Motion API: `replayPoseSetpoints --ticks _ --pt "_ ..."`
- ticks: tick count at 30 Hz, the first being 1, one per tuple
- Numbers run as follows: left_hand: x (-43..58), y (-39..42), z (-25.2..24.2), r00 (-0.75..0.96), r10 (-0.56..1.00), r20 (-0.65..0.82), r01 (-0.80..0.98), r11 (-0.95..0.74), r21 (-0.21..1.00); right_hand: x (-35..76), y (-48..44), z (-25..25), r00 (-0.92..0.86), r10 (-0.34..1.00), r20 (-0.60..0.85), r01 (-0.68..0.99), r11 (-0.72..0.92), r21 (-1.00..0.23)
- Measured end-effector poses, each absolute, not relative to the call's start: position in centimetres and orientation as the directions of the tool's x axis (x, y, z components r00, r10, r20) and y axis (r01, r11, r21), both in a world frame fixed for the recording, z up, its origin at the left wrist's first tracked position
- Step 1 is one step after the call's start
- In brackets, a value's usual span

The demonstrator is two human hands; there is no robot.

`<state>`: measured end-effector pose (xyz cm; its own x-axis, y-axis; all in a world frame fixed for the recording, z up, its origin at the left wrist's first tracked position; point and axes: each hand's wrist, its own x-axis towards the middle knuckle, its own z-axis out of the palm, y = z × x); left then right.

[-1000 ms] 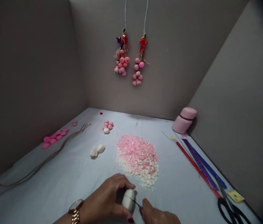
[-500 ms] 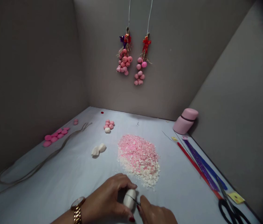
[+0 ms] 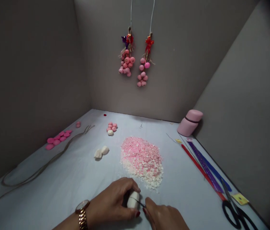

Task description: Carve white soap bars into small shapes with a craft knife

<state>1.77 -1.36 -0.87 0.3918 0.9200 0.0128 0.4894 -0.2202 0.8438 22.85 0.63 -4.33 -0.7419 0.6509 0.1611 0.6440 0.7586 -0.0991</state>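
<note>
My left hand, with a gold watch on its wrist, is closed around a white soap bar near the front of the table. Thumb and forefinger grip its two ends. In my right hand is a thin-bladed knife, its handle hidden in the fingers. The narrow dark blade lies across the upper face of the soap. Just beyond my hands spreads a heap of pink and white shavings. Two white carved lumps lie to the left of the heap.
Pink balls and flat pink pieces lie further left, beside a long twine. Along the right edge are ribbons, black-handled scissors and a pink jar. Two strings of pink balls hang at the back wall.
The soap is turned slightly in my left hand, and the left thumb sits a little higher. My right hand has shifted slightly right, with more of the blade showing.
</note>
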Motion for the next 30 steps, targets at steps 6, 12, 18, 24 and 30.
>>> replayPoseSetpoints --ticks 6,12,18,24,30 --pt "1.7 -1.4 -1.0 0.381 0.924 0.027 0.496 -0.229 0.838 23.1 0.5 -4.7 -0.713 0.686 0.144 0.671 0.727 -0.144" --pt "1.7 -1.5 -1.1 0.402 0.914 0.052 0.477 -0.258 0.840 23.3 0.5 -4.9 -0.739 0.658 0.144 0.650 0.753 -0.106" --pt "1.7 -1.5 -1.1 0.403 0.914 0.054 0.475 -0.259 0.841 23.1 0.3 -4.3 -0.759 0.648 0.066 0.649 0.761 -0.018" --pt "1.7 -1.5 -1.0 0.399 0.916 0.035 0.480 -0.241 0.844 23.2 0.1 -4.0 -0.750 0.661 0.022 0.660 0.751 -0.030" --pt "1.7 -1.5 -0.9 0.402 0.915 0.026 0.477 -0.234 0.847 23.4 0.0 -4.3 -0.765 0.642 0.045 0.642 0.766 -0.011"
